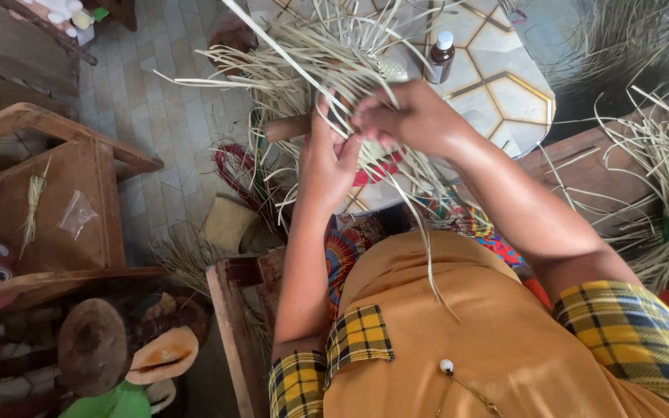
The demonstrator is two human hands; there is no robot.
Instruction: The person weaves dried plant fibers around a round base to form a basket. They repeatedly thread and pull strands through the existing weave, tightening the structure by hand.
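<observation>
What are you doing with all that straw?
A person is weaving pale straw strips with both hands. The left hand and the right hand pinch strips close together at the middle of the half-made piece, with loose ends fanning out all around. It sits over a small table, where a brown bottle stands. More strips lie heaped on the right.

I wear a mustard-yellow top with yellow-and-black plaid cuffs and pocket trim, bare forearms, and a small white button.
</observation>
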